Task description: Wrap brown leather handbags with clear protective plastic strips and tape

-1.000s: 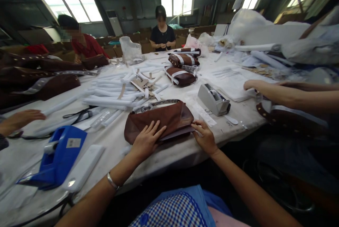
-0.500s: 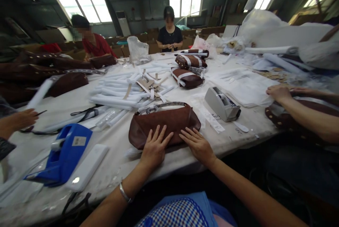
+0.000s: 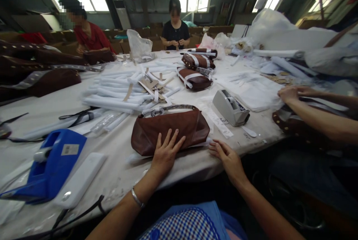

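Note:
A brown handbag (image 3: 148, 133) lies on the white-covered table in front of me, its strap along the far side. My left hand (image 3: 165, 154) rests flat on the bag's front, fingers spread. At the bag's lower right corner, my right hand (image 3: 226, 158) has its fingers curled together at the end of a white strip (image 3: 208, 141) that sticks out from under the bag. The hold on the strip is partly hidden by the fingers. More of this white material (image 3: 135, 158) shows below the bag's left end.
A grey tape dispenser (image 3: 229, 109) stands to the right, a blue one (image 3: 56, 169) to the left beside a white box-like device (image 3: 81, 180). White rolls (image 3: 112, 98) and wrapped brown bags (image 3: 194, 78) lie farther back. A co-worker's hands (image 3: 291, 94) work at the right; two people sit opposite.
My right hand has left the bag's front and moved right and down to the white strip. My left hand stays on the bag. The co-worker's hand at the left has gone from view.

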`<state>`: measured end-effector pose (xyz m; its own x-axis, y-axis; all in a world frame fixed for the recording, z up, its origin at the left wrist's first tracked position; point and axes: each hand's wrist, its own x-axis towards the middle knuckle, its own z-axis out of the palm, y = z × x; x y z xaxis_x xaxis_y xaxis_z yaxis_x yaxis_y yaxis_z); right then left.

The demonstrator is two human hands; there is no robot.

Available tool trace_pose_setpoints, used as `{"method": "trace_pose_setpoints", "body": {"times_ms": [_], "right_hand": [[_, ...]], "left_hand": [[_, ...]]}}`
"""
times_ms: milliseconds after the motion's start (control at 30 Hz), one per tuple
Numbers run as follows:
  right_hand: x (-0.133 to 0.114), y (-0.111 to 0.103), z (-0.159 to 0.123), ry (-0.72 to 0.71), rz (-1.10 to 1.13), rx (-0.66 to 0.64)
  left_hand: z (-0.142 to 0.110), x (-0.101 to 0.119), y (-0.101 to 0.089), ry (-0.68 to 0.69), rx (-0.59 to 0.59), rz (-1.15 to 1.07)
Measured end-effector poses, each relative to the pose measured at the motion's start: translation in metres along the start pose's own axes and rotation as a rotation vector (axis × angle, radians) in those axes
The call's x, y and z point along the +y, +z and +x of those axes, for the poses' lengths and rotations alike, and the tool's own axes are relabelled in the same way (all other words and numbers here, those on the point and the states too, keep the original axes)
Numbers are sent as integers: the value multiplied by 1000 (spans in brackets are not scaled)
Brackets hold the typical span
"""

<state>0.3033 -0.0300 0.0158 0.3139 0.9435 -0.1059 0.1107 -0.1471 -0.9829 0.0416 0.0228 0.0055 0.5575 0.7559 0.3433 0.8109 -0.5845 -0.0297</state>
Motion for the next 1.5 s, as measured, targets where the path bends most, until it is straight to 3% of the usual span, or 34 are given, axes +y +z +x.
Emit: {"method": "trace_pose_setpoints", "body": {"times_ms": [67, 133, 300, 467, 633, 800, 933, 1067, 1167, 1233, 1267, 1367, 1433, 1500], "right_hand": [[-2, 0, 6, 163, 138, -87], [-7, 2, 13, 234, 211, -167], [-24, 1, 27, 286, 259, -348], [-37, 5, 29, 332, 155, -463], [-48, 26, 16, 227, 301, -450], [-46, 47, 12, 315, 501, -331], [-53, 56, 15, 289, 533, -209], [-69, 63, 14, 212, 500, -171], [-74, 57, 21, 123, 388, -309], [-71, 41, 35, -44, 165, -425], [-67, 31, 44, -171, 6, -420], [-49, -4, 80, -512, -472, -142], [-36, -23, 104, -489, -678, 29], [-27, -35, 125, -346, -780, 103]], "left_hand": [[1, 0, 0, -1, -3, -3], [1, 0, 0, -4, -7, -8], [1, -1, 1, -5, -4, -23], [0, -2, -3, -7, -1, -29], [-3, -6, -5, -16, 22, -22], [-4, -7, -4, 0, 69, -21], [-2, -8, -5, 4, 127, -58], [-1, -16, -9, -11, 252, 9], [-2, -27, -14, -13, 340, 22], [-3, -34, -18, -25, 356, 5], [-4, -38, -20, -31, 359, -4], [-4, -46, -27, -51, 365, -36], [-3, -49, -31, -78, 379, -61], [-1, -51, -35, -113, 405, -84]]}}
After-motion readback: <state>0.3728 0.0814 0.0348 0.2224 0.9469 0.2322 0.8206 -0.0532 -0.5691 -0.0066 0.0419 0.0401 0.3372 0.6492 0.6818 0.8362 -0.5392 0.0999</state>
